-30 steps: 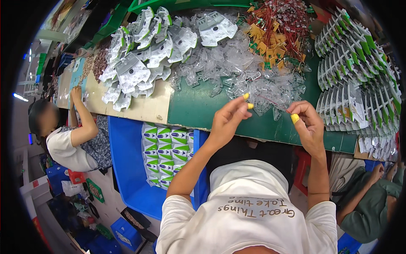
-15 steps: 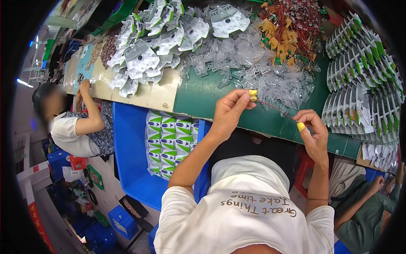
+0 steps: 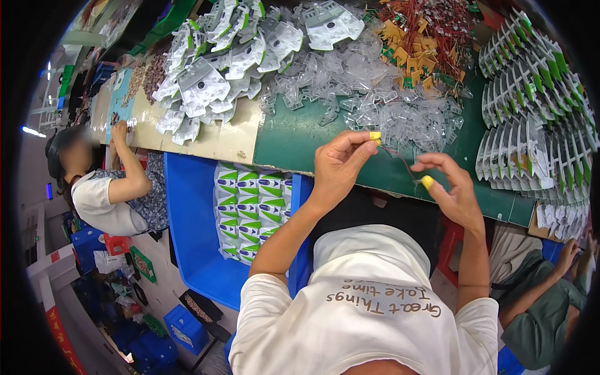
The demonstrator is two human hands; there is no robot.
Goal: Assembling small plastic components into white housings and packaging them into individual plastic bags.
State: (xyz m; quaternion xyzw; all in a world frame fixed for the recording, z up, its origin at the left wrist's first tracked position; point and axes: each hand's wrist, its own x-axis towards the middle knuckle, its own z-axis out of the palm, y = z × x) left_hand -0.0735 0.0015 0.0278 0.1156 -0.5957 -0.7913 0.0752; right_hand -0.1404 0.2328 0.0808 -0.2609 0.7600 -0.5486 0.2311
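While the left hand (image 3: 337, 167) pinched one end of a red wire (image 3: 405, 162), apparently steadying it, the right hand (image 3: 455, 192) stood with fingers parted beside the other. Clear plastic parts (image 3: 406, 119) lay just beyond both hands, presumably for easy reach.

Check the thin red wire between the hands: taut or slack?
Slack. The thin red wire bends in a curve from the left hand toward the right hand instead of running straight.
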